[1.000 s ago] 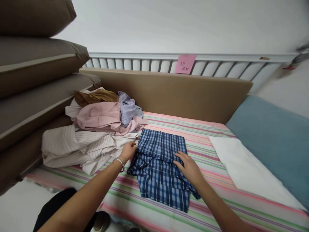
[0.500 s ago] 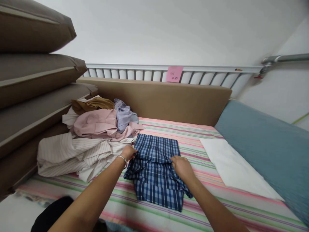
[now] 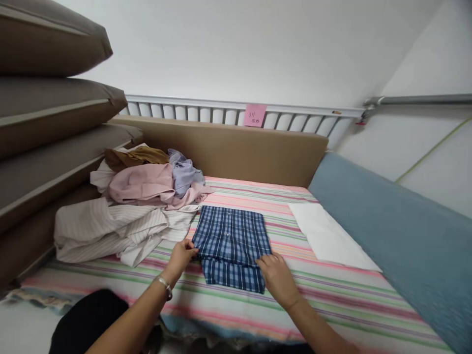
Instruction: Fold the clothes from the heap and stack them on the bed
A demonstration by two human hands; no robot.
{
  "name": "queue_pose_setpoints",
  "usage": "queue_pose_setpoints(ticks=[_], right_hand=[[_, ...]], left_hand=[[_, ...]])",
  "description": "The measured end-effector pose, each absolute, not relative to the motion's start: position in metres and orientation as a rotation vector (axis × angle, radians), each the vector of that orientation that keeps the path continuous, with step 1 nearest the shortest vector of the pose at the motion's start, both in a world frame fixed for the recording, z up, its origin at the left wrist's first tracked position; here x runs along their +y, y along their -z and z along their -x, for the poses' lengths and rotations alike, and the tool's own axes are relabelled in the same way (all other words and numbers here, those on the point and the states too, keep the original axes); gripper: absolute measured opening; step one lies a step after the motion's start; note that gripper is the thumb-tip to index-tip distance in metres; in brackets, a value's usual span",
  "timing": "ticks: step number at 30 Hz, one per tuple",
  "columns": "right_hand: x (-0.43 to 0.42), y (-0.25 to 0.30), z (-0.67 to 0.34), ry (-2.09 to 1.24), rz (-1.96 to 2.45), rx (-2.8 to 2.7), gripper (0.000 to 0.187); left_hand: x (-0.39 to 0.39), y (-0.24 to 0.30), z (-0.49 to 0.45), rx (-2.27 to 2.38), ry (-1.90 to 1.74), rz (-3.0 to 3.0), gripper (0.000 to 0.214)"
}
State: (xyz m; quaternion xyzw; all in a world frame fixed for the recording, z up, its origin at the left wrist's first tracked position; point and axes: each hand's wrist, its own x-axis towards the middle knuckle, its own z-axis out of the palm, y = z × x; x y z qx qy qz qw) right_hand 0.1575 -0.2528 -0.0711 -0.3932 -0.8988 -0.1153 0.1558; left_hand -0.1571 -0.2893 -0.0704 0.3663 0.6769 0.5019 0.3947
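A blue plaid shirt [image 3: 232,236] lies folded on the striped sheet [image 3: 221,314], its upper layer covering most of the lower one. Small buttons show on the top layer. My left hand [image 3: 182,257], with a bracelet on its wrist, pinches the left edge of the shirt's upper layer. On the opposite side my right hand [image 3: 277,276] has its fingers closed on the right edge of that layer. Below both hands a strip of the lower layer sticks out toward me.
Left of the shirt lie crumpled clothes: a striped cream garment [image 3: 110,228], a pink one [image 3: 143,184], a lilac one [image 3: 181,172] and a brown one [image 3: 136,156]. Stacked brown cushions [image 3: 55,103] rise at far left. White folded cloth [image 3: 328,236] lies beside a blue-grey cushion [image 3: 376,231] on the right.
Both hands have moved toward me, bringing the shirt's upper fold over more of the lower part. Less of the lower layer shows now. The view has shifted slightly.
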Motion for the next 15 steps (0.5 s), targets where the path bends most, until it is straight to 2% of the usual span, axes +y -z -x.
queue_pose_setpoints(ticks=[6,15], right_hand=[[-0.273,0.063,-0.161,0.332,1.098,-2.470,0.026],[-0.301,0.096,-0.166,0.308,1.133,-2.462,0.028]], left_hand=[[-0.308,0.076,0.153,1.679,-1.324,-1.006,0.021],[-0.338,0.114,0.154,1.778,-1.258,-1.064,0.015]])
